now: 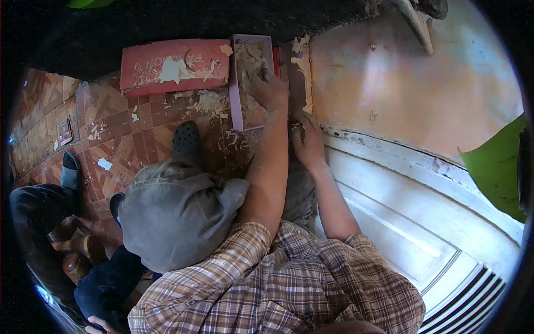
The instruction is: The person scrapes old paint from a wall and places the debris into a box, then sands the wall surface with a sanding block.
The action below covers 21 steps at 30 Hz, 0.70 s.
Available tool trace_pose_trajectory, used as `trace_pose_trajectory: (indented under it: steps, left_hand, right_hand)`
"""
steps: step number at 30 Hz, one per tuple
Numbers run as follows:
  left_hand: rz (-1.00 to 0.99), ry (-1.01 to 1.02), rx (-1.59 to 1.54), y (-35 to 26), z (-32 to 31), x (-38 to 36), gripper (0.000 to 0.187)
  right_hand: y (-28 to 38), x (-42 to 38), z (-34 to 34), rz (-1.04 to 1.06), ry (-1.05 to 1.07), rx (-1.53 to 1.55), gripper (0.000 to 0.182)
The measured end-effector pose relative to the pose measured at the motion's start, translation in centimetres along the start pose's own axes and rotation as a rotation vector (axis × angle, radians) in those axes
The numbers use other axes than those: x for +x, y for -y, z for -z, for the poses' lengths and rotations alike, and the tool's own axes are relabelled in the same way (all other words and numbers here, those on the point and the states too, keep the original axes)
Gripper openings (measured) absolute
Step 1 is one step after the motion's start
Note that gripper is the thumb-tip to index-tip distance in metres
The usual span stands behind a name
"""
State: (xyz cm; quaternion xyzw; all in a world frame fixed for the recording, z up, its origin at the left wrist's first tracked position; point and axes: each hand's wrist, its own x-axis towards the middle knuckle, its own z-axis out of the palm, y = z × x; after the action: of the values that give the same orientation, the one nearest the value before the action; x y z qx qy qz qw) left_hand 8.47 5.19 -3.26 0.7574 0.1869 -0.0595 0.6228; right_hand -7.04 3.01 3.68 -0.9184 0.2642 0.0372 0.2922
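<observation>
My left hand [267, 89] reaches into a narrow lilac open box [237, 111], its fingers curled down at pale scraps and crumbs [250, 57] inside. Anything between those fingers is too small to name. Beside the wall, to the right of the box, my right hand [309, 143] is bent around a small greyish thing that I cannot make out. Left of the box lies a red board or lid [147, 69] with raised lettering and torn pale scraps on it.
Pale debris [211, 103] litters the brown patterned floor [111, 131]. On the right are a peeling wall [400, 100] and a white panelled surface [384, 222]. A green leaf [495, 167] hangs there. Another person's dark-trousered legs [36, 209] and wooden objects [83, 250] show at left.
</observation>
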Motion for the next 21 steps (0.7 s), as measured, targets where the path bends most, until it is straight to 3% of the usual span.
trace_pose_trajectory:
  steps: [2, 5, 8, 14, 17, 19, 21]
  left_hand:
    - [0.035, -0.001, -0.047, 0.5, 0.5, 0.2, 0.048]
    - [0.046, -0.047, 0.025, 0.4, 0.9, 0.8, 0.043]
    - [-0.010, -0.032, -0.110, 0.5, 1.0, 0.9, 0.038]
    - [-0.151, -0.046, -0.252, 0.2, 0.4, -0.1, 0.032]
    - [-0.035, 0.045, -0.201, -0.9, 0.5, -1.3, 0.031]
    - [0.125, 0.219, -0.251, -2.3, 1.0, -1.9, 0.031]
    - [0.110, 0.325, -0.216, -2.6, 0.8, -2.4, 0.032]
  right_hand:
    - [-0.1, 0.0, -1.2, 0.047, -0.109, -0.416, 0.049]
    - [-1.7, 0.8, -3.0, -0.071, -0.018, -0.547, 0.058]
    - [-1.8, 0.8, -4.5, -0.073, -0.111, -0.531, 0.060]
    - [-2.1, 0.3, -5.7, -0.049, -0.058, -0.425, 0.068]
    - [-1.9, 0.3, -5.6, -0.046, -0.005, -0.448, 0.072]
    - [-2.7, 0.3, -5.5, -0.004, -0.002, -0.461, 0.073]
    - [-3.2, 0.2, -5.3, 0.044, 0.003, -0.473, 0.074]
